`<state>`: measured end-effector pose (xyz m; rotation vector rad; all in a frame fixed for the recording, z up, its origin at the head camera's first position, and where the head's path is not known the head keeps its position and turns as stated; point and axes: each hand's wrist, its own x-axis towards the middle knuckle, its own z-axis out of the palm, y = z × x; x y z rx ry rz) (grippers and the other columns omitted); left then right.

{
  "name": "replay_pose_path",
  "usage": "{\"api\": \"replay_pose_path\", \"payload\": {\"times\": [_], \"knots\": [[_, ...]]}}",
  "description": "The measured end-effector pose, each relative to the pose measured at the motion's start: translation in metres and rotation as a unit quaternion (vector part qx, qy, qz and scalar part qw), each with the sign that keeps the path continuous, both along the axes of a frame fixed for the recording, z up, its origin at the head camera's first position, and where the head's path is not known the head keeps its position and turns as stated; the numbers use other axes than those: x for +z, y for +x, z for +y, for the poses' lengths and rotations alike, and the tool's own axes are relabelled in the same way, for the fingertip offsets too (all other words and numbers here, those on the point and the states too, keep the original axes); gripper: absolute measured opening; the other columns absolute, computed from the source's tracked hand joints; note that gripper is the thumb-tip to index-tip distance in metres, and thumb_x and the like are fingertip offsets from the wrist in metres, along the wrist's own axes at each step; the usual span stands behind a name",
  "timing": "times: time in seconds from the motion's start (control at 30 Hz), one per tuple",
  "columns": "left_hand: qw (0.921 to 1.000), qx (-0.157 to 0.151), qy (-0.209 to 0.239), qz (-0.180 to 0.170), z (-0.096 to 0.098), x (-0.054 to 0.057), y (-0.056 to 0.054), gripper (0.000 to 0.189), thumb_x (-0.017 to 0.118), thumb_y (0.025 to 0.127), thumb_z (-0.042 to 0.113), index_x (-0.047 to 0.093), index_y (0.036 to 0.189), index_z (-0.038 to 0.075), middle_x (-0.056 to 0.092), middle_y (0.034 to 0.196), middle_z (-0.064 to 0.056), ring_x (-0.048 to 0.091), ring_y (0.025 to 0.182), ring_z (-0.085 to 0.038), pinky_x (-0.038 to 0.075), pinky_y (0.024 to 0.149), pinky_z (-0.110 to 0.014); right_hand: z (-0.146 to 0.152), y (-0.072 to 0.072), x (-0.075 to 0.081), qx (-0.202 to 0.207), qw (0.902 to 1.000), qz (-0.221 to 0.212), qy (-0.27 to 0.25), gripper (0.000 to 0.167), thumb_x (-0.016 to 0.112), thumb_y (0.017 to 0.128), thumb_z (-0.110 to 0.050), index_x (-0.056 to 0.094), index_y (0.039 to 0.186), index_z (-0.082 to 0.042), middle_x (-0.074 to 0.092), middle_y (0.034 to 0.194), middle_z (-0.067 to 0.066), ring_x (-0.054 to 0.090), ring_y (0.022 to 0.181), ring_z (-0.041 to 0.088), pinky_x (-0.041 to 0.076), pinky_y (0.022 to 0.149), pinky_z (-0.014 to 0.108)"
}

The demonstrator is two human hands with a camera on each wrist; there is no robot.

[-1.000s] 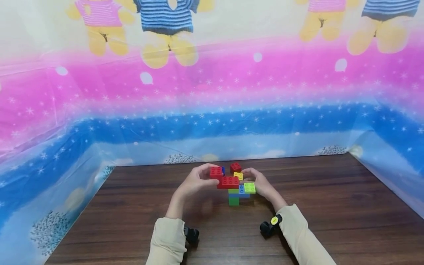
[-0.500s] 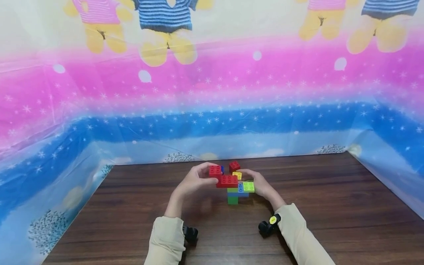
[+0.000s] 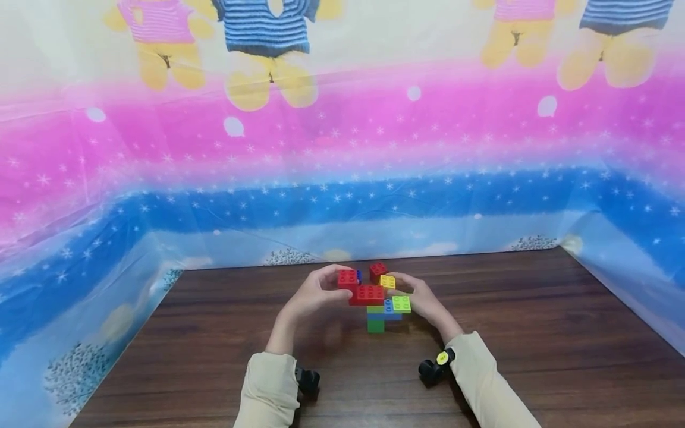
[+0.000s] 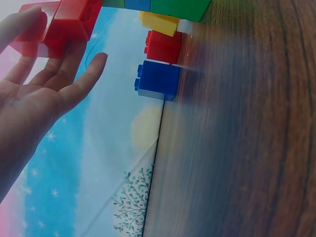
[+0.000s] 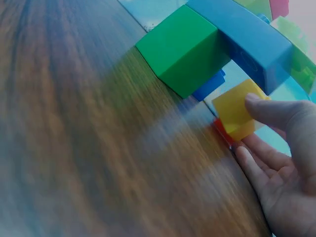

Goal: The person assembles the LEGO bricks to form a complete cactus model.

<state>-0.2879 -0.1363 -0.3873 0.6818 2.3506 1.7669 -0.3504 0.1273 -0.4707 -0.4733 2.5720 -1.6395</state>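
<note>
Well, red bricks (image 3: 348, 278) half-hide the blue block (image 4: 159, 79) (head view).

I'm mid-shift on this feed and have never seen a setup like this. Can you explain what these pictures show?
No robot arm here: you see a person's bare left hand and right hand. The widest picture comes from a camera worn on the head; the two close ones come from small black wrist cameras, one per wrist, so those look tilted.

On the brown table stands a stepped toy-brick build, its green brick at the bottom. The left hand grips the upper red brick of that build. The right hand pinches a yellow brick. Beyond lie a separate red brick and a dark blue brick.
</note>
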Motion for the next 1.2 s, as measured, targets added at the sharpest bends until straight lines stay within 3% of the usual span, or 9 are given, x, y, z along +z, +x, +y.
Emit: {"api": "replay_pose_path", "payload": {"times": [0.17,0.43,0.73,1.0,1.2], "knots": [[1.0,0.001,0.005,-0.003,0.001,0.0,0.0,0.043,0.067,0.089,0.009,0.055,0.13,0.004,0.062,0.121,-0.021,0.063,0.1,-0.016,0.057,0.087,-0.032,0.005,0.002,0.002,-0.02,0.9994,-0.01,-0.027,0.052,0.063,0.094,-0.03,0.049,0.141,-0.011,0.051,0.142,0.019,0.046,0.133,0.038,0.041,0.107,0.054],[1.0,0.005,0.007,-0.005,-0.001,-0.002,0.002,0.044,0.067,0.088,0.007,0.054,0.13,0.003,0.061,0.123,-0.021,0.063,0.1,-0.014,0.057,0.085,-0.032,0.012,0.006,0.002,-0.024,0.9902,-0.074,-0.116,0.05,0.059,0.097,-0.024,0.044,0.141,-0.005,0.05,0.135,0.021,0.061,0.11,0.019,0.053,0.098,0.035],[0.9999,-0.002,0.012,0.004,0.002,0.001,0.001,0.043,0.067,0.089,0.009,0.055,0.13,0.004,0.062,0.121,-0.02,0.063,0.101,-0.016,0.057,0.086,-0.032,0.021,0.007,0.008,-0.038,0.9723,-0.115,-0.2,0.058,0.059,0.096,-0.018,0.036,0.147,-0.003,0.041,0.14,0.019,0.057,0.113,0.013,0.051,0.095,0.022],[0.9999,-0.002,0.007,0.015,0.002,-0.001,-0.001,0.043,0.066,0.088,0.006,0.054,0.129,0.0,0.06,0.124,-0.024,0.061,0.104,-0.015,0.056,0.086,-0.029,0.024,0.009,0.016,-0.046,0.9677,-0.124,-0.215,0.063,0.064,0.094,-0.015,0.035,0.146,0.002,0.05,0.13,0.013,0.062,0.098,0.001,0.052,0.096,0.021],[0.9999,0.0,0.016,0.005,0.002,0.0,0.0,0.043,0.065,0.088,0.006,0.054,0.129,0.002,0.06,0.123,-0.023,0.061,0.104,-0.015,0.056,0.087,-0.03,0.034,0.01,0.033,-0.021,0.9669,-0.124,-0.222,0.065,0.061,0.095,-0.014,0.029,0.148,0.005,0.047,0.133,0.015,0.062,0.106,0.006,0.049,0.101,0.024]]}}
